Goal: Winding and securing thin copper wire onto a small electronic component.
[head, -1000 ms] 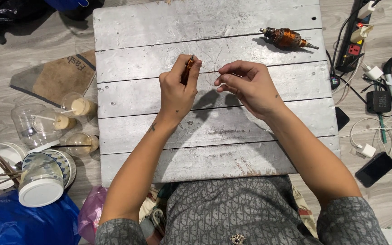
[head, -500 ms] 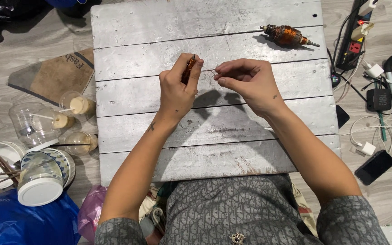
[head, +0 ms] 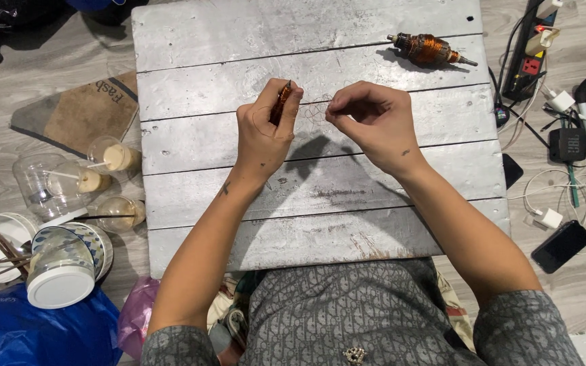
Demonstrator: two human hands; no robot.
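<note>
Grey plank table [head: 374, 196] underneath. Left hand [head: 264, 132] grips an upright copper-coloured piece [head: 281, 102]; right hand [head: 372, 122] pinches fine wire [head: 313, 108] just beside it.

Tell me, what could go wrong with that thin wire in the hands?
The fine wire stretches between the left hand, which holds a small coppery piece, and the pinching right hand. It looks thin and loosely curled, so it might snap or tangle. The motor part with copper windings lies near the edge of the board and could perhaps roll off.
</note>
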